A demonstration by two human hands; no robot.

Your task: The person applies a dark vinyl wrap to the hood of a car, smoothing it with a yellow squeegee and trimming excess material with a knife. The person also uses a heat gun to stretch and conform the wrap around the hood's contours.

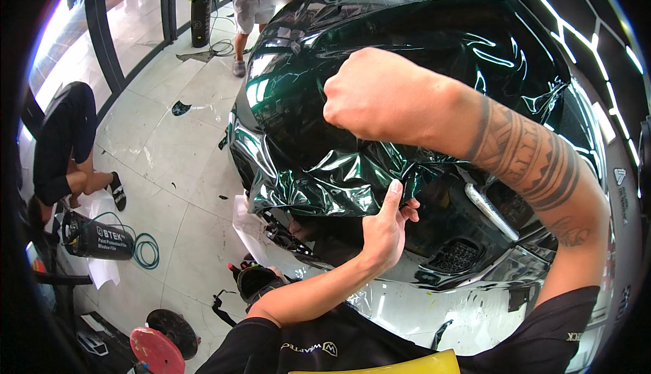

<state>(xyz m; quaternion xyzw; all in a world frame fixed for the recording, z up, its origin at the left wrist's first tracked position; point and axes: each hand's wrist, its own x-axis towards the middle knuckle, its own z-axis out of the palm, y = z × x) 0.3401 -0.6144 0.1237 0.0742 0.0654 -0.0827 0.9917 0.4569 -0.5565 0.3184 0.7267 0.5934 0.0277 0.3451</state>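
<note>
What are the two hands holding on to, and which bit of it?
The left hand pinches the crumpled lower edge of the shiny dark green film draped over the car's front. The right hand is a fist pressed on the film higher up; its grip is hidden.

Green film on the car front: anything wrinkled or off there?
Yes. The green film is bunched into creases along its lower edge, above the left hand; higher up, by the right hand, it lies smoother.

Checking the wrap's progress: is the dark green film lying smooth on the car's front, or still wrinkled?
Still wrinkled. The green film bunches in shiny folds along its lower edge, where the left hand pinches it; the right hand presses higher up.
</note>
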